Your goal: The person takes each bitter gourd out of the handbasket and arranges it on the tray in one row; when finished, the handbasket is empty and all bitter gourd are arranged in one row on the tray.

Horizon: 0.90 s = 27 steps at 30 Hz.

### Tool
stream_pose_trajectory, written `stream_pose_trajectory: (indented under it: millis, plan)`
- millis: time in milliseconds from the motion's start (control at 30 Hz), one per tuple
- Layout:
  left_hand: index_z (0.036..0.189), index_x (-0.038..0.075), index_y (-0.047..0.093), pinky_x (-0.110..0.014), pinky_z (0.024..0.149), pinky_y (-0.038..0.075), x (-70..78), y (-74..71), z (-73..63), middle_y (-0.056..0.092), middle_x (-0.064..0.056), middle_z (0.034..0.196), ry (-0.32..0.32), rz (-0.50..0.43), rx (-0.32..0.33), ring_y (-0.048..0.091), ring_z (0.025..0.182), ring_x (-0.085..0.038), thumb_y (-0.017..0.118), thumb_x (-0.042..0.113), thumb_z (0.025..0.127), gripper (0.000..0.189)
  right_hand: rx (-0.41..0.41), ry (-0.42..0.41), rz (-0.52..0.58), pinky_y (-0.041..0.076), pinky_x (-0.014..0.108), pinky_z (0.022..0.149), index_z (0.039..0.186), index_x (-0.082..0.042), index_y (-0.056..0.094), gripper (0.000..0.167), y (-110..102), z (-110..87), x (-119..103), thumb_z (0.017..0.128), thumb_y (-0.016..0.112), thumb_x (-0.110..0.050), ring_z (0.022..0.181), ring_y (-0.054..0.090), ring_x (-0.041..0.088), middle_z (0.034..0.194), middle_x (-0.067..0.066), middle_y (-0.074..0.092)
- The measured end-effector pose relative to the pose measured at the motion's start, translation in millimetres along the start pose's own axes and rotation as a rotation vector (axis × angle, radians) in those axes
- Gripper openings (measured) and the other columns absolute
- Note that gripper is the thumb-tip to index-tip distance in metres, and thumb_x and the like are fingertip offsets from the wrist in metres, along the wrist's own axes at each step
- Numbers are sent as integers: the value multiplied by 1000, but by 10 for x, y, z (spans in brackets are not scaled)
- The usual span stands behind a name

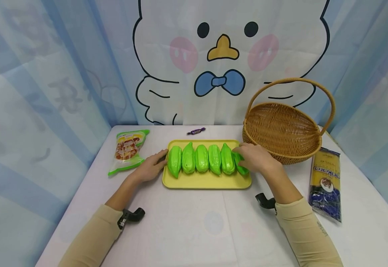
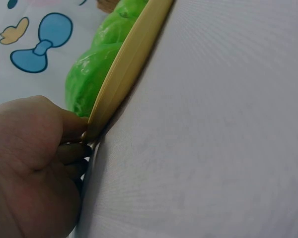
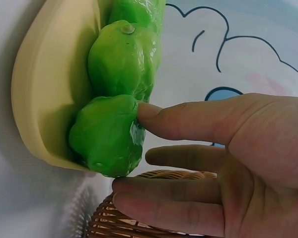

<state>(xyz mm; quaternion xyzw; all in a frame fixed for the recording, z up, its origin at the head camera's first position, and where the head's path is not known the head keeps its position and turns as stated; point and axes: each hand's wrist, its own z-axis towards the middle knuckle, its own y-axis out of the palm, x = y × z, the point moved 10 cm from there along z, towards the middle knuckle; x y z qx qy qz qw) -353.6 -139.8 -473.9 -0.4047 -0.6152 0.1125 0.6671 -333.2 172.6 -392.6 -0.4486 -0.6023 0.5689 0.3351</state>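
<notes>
A yellow tray (image 1: 207, 181) bears a row of several glossy green ribbed vegetables (image 1: 201, 158), elongated and blunt at one end. My left hand (image 1: 150, 167) is at the tray's left end. In the left wrist view, its thumb (image 2: 74, 126) meets the rim from above while the other fingers bend in beneath it. At the opposite end my right hand (image 1: 255, 157) reaches over the rightmost green vegetable (image 3: 107, 136). The thumb tip (image 3: 149, 111) touches its top, and the nearly straight fingers (image 3: 179, 191) extend along its far side.
A wicker basket (image 1: 280, 126) with a tall handle stands behind my right hand. Beside it lies a yellow and blue food packet (image 1: 325, 185). A green-edged food bag (image 1: 128, 150) is at the left, and a purple wrapped candy (image 1: 196, 131) lies behind the tray.
</notes>
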Motion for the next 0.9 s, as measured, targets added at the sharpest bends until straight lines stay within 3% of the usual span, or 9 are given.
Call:
stream_pose_trajectory:
  millis: [500, 733, 900]
  plan:
    - [166, 6, 23, -56, 131, 15, 4, -8, 0, 20, -21, 172, 6, 5, 0, 17, 160, -40, 39, 25, 114, 58, -9, -8, -16, 51, 60, 106, 138, -4, 67, 44, 12, 0, -18, 97, 75, -18, 125, 62, 39, 134, 20, 65]
    - [166, 8, 24, -54, 132, 15, -6, 3, 4, 21, -19, 172, -7, -7, -3, 17, 161, -37, 40, 27, 114, 58, 103, 45, 21, 48, 64, 110, 139, -2, 65, 44, -106, -18, 11, 100, 72, -22, 133, 59, 43, 144, 23, 60]
    - [166, 7, 24, -53, 132, 15, -25, 15, 13, 21, -18, 172, 0, -18, 3, 17, 161, -36, 40, 26, 114, 58, 160, 52, 27, 53, 61, 105, 141, -3, 64, 43, -177, -54, -17, 101, 70, -17, 129, 62, 43, 142, 22, 63]
